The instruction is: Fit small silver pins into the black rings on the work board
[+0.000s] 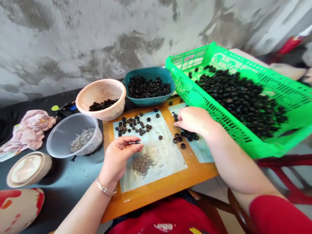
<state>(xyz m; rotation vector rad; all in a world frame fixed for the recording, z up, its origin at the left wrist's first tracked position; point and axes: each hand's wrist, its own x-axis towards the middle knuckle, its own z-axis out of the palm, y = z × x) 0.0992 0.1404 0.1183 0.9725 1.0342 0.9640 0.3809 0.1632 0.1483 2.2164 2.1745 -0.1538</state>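
Note:
Between the thumb and fingers of my left hand (122,153) is a small black round piece (137,141), held above the sheet. Just below it lies a loose pile of thin metal pins (143,164). My right hand (191,119) reaches down at the pile of black round pieces (188,135) on the right sheet; its fingertips are bent together, and whatever they pinch is hidden. Scattered black rings (138,125) cover the upper part of the left pale sheet (171,161). Both sheets lie on an orange-brown board (144,194).
A green crate (280,147) of black pieces stands at the right. Behind the board are a teal basin (150,101) and a peach basin (116,110), both holding black parts. Left are a clear bowl (54,142) of pins, small nested bowls (47,164) and a pink cloth (33,129).

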